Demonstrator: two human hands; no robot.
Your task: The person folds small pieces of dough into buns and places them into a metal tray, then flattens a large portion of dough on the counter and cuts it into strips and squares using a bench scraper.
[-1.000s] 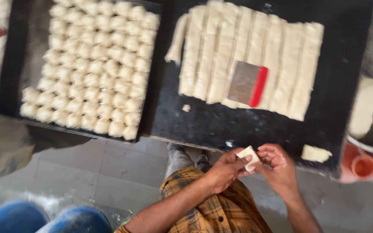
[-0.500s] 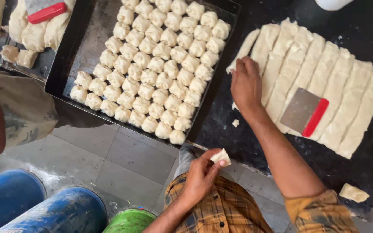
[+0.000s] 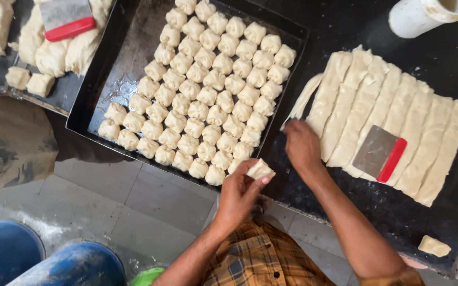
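My left hand [image 3: 240,195] holds a small folded dough piece [image 3: 260,170] just beside the near right corner of a black tray [image 3: 95,94]. Rows of several similar dough pieces [image 3: 208,95] fill that tray. My right hand [image 3: 302,145] rests on the dark worktop [image 3: 393,217] at the left end of a sheet of dough cut into long strips [image 3: 382,116]; its fingers are bent and I cannot tell if they pinch a strip. A metal scraper with a red handle [image 3: 380,153] lies on the strips.
Another scraper with a red handle [image 3: 65,18] lies on dough lumps [image 3: 54,53] at the top left. A white cylindrical container [image 3: 425,16] stands top right. A loose dough bit [image 3: 433,246] lies near the worktop's edge. Blue drums [image 3: 38,259] stand on the tiled floor.
My left hand has lifted the dough piece up to the tray's near corner. My right hand has drawn back from the strips' far end toward their near left end. The view shifted left.
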